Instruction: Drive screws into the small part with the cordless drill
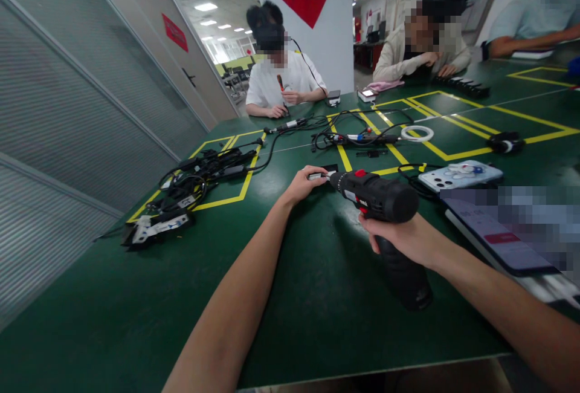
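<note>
My right hand (399,233) is wrapped round the grip of a black cordless drill (374,193) with red accents. The drill lies nearly level, its chuck pointing left and away from me. At the bit's tip, my left hand (306,184) is closed with its fingertips on a small black part (334,168) with a pale strip, low over the green table. My fingers and the drill's nose hide much of that part, and I cannot tell whether the bit touches it.
A heap of black cables (203,172) lies left, beside a black and white piece (158,227). Further back are a cabled tool (357,138) and a white ring (417,133). A patterned phone (462,175) and larger screen (502,236) sit right. Several people sit across the green table (136,302).
</note>
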Motion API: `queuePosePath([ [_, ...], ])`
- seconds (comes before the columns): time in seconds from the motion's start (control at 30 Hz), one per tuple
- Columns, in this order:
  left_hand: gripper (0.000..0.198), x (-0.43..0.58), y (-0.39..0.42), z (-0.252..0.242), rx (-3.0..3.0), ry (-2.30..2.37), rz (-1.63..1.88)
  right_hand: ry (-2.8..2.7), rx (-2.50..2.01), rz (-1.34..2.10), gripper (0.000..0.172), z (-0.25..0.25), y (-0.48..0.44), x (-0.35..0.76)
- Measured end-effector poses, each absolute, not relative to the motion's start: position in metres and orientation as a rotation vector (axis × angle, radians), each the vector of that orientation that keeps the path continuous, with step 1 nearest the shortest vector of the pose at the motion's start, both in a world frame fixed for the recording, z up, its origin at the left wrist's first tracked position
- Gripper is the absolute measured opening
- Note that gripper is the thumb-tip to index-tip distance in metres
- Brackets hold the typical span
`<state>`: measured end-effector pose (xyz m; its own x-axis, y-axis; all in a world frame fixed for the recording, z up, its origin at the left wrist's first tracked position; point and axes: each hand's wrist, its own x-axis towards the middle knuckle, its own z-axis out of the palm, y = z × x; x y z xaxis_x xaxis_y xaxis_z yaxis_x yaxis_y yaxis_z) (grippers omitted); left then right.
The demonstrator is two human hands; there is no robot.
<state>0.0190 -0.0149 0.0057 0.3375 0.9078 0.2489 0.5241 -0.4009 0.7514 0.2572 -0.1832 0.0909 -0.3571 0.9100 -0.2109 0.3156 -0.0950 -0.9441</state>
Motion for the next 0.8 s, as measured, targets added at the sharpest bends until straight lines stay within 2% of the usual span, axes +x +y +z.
queuePosePath([
  [0.8,0.035,0.012,-0.004,-0.004,2.02,1.243,0.96,-1.645,-1.271,1.501,0.004,0.088,-0.177,0.251],
])
